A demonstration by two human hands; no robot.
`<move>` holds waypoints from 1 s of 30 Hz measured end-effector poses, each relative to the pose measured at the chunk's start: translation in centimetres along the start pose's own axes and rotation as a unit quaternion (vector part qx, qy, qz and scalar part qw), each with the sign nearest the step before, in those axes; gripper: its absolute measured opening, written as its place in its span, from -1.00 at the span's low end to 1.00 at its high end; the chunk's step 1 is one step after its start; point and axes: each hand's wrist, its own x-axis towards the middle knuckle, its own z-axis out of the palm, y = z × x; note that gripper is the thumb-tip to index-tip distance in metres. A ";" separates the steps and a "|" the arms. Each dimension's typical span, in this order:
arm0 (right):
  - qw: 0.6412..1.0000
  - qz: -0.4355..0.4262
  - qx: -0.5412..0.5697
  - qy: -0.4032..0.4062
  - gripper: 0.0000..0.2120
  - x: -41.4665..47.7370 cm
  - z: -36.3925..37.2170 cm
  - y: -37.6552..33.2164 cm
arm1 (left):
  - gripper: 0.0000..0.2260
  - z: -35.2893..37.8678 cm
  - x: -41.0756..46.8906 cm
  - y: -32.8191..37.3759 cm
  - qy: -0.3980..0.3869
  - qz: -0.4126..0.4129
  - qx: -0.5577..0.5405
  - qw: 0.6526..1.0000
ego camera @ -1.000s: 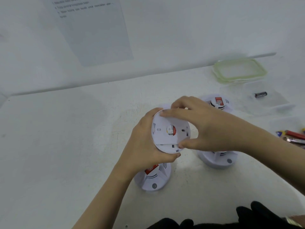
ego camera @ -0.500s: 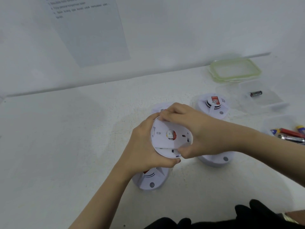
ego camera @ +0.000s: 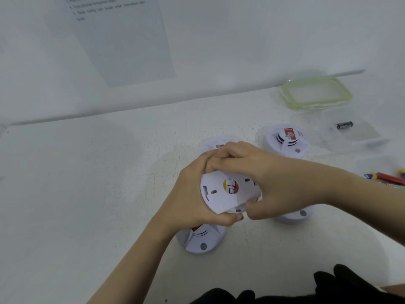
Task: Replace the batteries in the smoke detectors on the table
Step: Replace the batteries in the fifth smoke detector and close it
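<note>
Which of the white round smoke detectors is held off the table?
The white round smoke detector gripped between the left hand and right hand, flat back toward the camera; the other detectors sit on the white table.

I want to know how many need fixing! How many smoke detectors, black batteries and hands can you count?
Smoke detectors: 5, one held, four on the table
Black batteries: 1
Hands: 2, left hand, right hand
Total: 8
</note>
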 end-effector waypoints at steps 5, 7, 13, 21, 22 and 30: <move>0.999 0.000 -0.029 0.040 -0.39 0.1 -0.7 0.6 | -0.23 -0.6 0.4 -0.3 0.027 -0.003 0.020 0.999; 0.998 0.008 -0.035 0.054 -0.39 0.4 -0.8 0.7 | -0.21 -0.8 0.6 -0.6 0.038 -0.006 0.024 0.999; 0.985 0.056 0.073 0.148 -0.43 3.0 -2.3 2.6 | -0.16 -1.8 0.9 -1.8 0.088 -0.036 0.051 0.994; 0.952 0.273 -0.083 0.111 -0.44 6.7 -3.0 12.4 | -0.16 -3.2 1.5 -3.0 0.134 -0.043 0.091 0.986; 0.947 0.292 -0.094 0.092 -0.45 6.9 -3.0 13.0 | -0.17 -3.2 1.6 -3.1 0.140 -0.042 0.094 0.985; 0.947 0.305 -0.085 0.047 -0.48 6.3 -2.4 14.0 | -0.11 -2.9 2.7 -3.2 0.138 -0.025 0.092 0.986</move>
